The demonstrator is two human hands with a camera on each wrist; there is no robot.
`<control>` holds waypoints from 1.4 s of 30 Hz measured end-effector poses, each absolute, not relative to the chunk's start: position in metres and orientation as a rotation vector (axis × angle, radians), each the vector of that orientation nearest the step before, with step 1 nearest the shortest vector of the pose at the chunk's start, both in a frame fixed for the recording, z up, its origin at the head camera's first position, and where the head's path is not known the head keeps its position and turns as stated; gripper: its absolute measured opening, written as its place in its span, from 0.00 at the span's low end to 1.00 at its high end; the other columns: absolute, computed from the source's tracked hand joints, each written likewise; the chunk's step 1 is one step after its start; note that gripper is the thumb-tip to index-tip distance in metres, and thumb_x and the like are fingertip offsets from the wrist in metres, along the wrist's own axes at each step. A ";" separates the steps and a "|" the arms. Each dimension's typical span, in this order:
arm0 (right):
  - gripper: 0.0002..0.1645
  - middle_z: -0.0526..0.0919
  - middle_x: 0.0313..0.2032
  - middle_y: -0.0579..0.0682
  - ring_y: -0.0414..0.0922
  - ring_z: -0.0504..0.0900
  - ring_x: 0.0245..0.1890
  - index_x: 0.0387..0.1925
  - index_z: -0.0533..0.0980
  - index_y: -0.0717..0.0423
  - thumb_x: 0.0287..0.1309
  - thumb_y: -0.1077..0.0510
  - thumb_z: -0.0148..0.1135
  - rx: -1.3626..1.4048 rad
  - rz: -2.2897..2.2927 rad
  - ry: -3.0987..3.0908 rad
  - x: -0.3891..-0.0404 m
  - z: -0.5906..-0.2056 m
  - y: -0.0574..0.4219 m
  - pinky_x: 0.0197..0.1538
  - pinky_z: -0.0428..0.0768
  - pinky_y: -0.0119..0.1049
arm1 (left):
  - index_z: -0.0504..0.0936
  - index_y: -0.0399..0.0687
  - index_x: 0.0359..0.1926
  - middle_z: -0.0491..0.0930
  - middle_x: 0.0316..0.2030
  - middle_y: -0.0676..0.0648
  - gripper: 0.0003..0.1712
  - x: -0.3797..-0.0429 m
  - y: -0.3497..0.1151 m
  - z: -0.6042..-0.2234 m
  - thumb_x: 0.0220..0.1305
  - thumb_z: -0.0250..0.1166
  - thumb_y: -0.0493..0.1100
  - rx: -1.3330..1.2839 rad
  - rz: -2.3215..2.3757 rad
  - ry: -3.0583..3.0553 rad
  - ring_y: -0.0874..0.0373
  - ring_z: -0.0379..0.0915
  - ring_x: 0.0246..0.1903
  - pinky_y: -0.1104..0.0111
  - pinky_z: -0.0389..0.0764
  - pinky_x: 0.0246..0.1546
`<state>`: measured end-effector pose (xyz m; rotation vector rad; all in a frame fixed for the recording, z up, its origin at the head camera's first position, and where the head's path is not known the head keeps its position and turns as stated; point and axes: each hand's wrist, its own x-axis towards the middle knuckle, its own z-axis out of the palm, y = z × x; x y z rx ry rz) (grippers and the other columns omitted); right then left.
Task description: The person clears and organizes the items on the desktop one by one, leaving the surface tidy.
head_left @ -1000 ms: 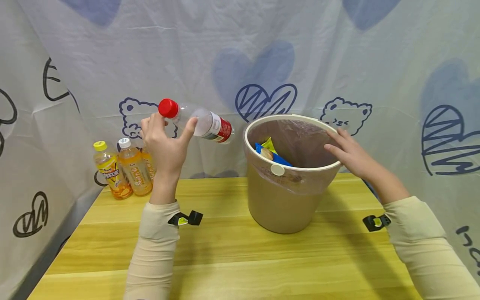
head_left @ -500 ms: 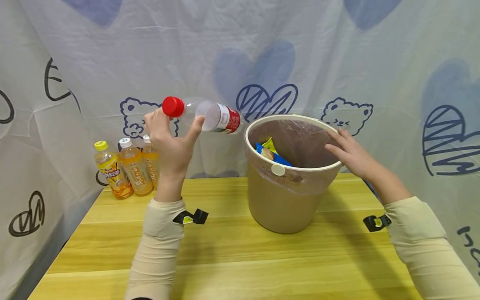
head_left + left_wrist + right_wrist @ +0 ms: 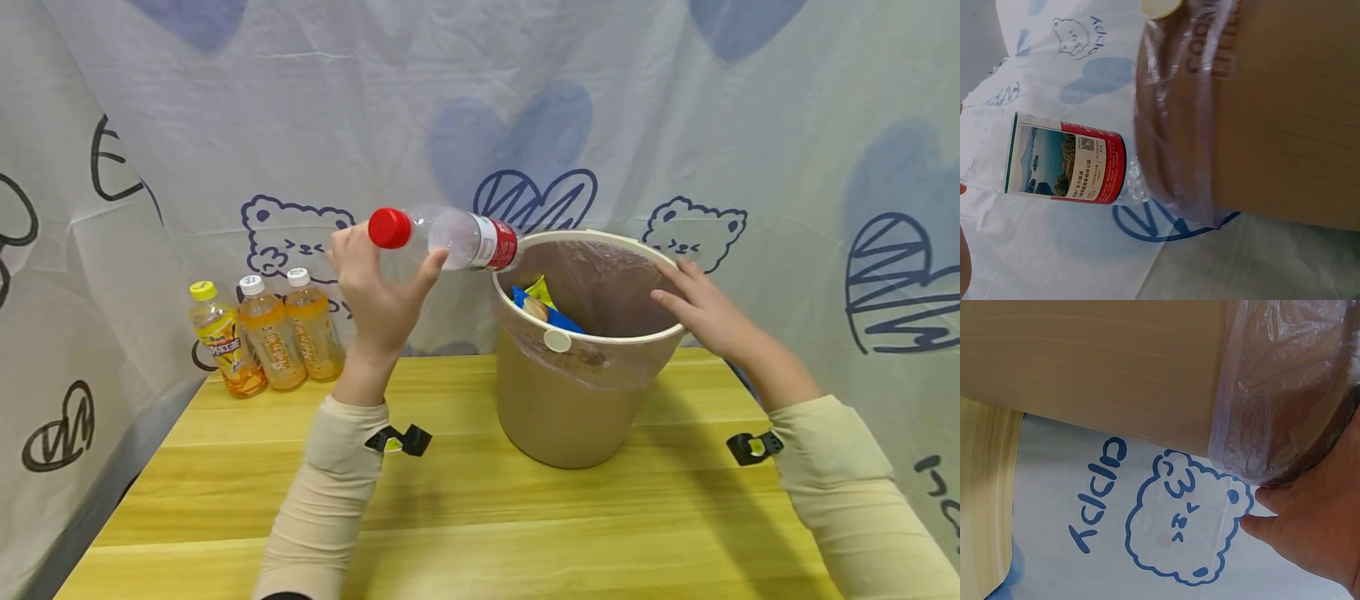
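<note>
My left hand (image 3: 382, 296) grips a clear plastic bottle (image 3: 453, 237) near its red cap (image 3: 389, 228). The bottle lies almost level in the air, its base pointing right at the left rim of a brown trash bin (image 3: 570, 408). In the left wrist view the bottle's red label with a landscape picture (image 3: 1066, 162) shows beside the bin's wall. My right hand (image 3: 705, 312) rests on the bin's right rim with fingers extended. Blue and yellow snack wrappers (image 3: 543, 308) lie inside the bin, whose bottom is hidden.
Three drink bottles (image 3: 273, 342) stand at the table's left back, one with a yellow cap, two with white caps. A plastic liner (image 3: 585, 362) folds over the bin's rim. Behind the wooden table (image 3: 525, 533) hangs a printed cloth (image 3: 360, 100).
My left hand has moved right with the bottle, bringing its base to the bin's left rim. The third drink bottle has come into full view. My right hand stays on the rim.
</note>
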<state>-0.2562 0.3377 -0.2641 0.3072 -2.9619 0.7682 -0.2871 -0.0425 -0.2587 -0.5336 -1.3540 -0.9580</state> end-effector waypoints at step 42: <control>0.40 0.30 0.76 0.65 0.71 0.35 0.74 0.77 0.42 0.51 0.73 0.39 0.37 0.296 0.762 -2.966 -0.258 -0.266 0.339 0.65 0.43 0.76 | 0.82 0.48 0.53 0.85 0.47 0.48 0.35 -0.287 -0.021 -0.268 0.44 0.79 0.57 -0.747 -0.972 -2.098 0.53 0.68 0.44 0.57 0.64 0.45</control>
